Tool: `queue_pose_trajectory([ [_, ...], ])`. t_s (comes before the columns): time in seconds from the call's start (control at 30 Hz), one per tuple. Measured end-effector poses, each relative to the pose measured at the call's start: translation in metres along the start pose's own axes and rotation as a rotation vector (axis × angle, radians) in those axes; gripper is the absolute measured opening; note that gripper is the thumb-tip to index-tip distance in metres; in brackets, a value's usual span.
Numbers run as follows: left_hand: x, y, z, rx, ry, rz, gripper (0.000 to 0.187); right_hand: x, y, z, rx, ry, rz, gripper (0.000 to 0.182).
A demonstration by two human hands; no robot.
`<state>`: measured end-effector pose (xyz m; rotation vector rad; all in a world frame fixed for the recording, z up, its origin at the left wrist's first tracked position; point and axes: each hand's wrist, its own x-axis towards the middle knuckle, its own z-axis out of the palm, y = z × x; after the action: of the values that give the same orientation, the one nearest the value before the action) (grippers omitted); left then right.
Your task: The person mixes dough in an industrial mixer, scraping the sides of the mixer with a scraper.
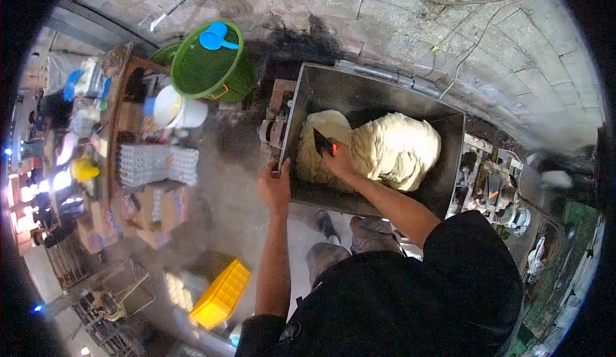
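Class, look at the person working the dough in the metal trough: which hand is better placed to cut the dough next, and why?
The right hand: it holds a scraper against the dough. The left hand grips the trough rim.

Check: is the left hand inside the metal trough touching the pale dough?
No, the left hand grips the metal trough's rim, apart from the pale dough.

top: black, short-sleeved | arms: bare below sleeves | trousers: grey | shoes: dark, dusty | hands: no gloves
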<state>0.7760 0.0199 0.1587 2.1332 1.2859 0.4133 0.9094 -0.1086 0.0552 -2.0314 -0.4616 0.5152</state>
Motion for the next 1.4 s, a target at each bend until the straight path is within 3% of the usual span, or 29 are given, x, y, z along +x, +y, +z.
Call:
queue_pose_trajectory([
  [0.1,-0.002,0.008,-0.004,0.033,-0.006,0.019,0.037,-0.007,-0.05,-0.005,0.06,-0.001,0.16,0.037],
  [0.13,-0.002,0.012,-0.007,0.058,-0.001,0.02,0.036,-0.004,-0.056,0.005,0.055,0.232,-0.055,0.035],
  [0.23,-0.001,0.002,-0.001,0.067,-0.02,0.029,0.032,0.017,-0.072,0.001,0.067,0.0,0.147,0.031],
  [0.27,0.0,-0.001,0.0,0.046,0.002,0.073,0.031,0.022,-0.099,-0.008,0.17,0.049,0.159,0.028],
  [0.37,0.0,-0.005,0.0,0.009,0.026,0.161,0.029,0.057,-0.124,-0.027,0.078,-0.033,0.103,0.027],
  [0.5,0.003,-0.005,-0.002,0.07,-0.056,0.119,0.029,0.122,-0.082,-0.016,0.063,0.003,0.122,0.024],
  [0.53,0.004,-0.006,-0.001,0.093,-0.077,0.096,0.029,0.128,-0.093,-0.025,0.045,0.002,0.163,0.033],
  [0.57,0.005,-0.007,0.001,0.043,-0.04,0.12,0.029,0.143,-0.083,-0.025,0.006,-0.066,0.251,0.03],
  [0.63,0.005,-0.009,0.005,-0.048,0.036,0.17,0.03,0.176,-0.03,0.009,-0.162,-0.011,0.253,0.03],
  [0.7,0.009,0.003,-0.003,-0.035,-0.016,0.102,0.029,0.22,0.065,0.06,-0.154,-0.094,0.05,0.034],
  [0.77,0.009,0.002,-0.004,-0.011,-0.076,0.056,0.028,0.214,0.09,0.064,-0.128,-0.053,-0.009,0.037],
  [0.9,0.007,-0.007,-0.004,0.018,-0.084,0.059,0.026,0.206,0.106,0.062,-0.011,0.02,0.096,0.032],
  [0.97,0.005,-0.006,-0.002,0.029,-0.059,0.075,0.027,0.161,0.024,0.031,0.291,0.231,0.487,0.029],
  [1.0,0.006,-0.006,-0.002,0.05,-0.052,0.082,0.027,0.162,0.024,0.034,0.212,0.376,0.552,0.02],
  [1.1,0.002,-0.004,-0.007,0.043,-0.042,0.085,0.029,0.145,-0.057,0.002,1.212,0.628,0.728,0.012],
  [1.13,0.002,-0.002,-0.008,0.028,-0.037,0.081,0.029,0.147,-0.067,-0.002,1.486,0.636,0.605,0.014],
  [1.27,0.0,0.002,-0.013,0.055,-0.013,0.1,0.03,0.169,-0.1,-0.014,1.628,0.767,0.7,0.025],
  [1.37,0.002,-0.002,-0.01,0.042,0.0,0.135,0.03,0.169,-0.105,-0.011,1.62,0.772,0.694,0.01],
  [1.4,0.003,-0.003,-0.009,0.027,-0.018,0.128,0.029,0.169,-0.104,-0.01,1.624,0.782,0.69,0.016],
])
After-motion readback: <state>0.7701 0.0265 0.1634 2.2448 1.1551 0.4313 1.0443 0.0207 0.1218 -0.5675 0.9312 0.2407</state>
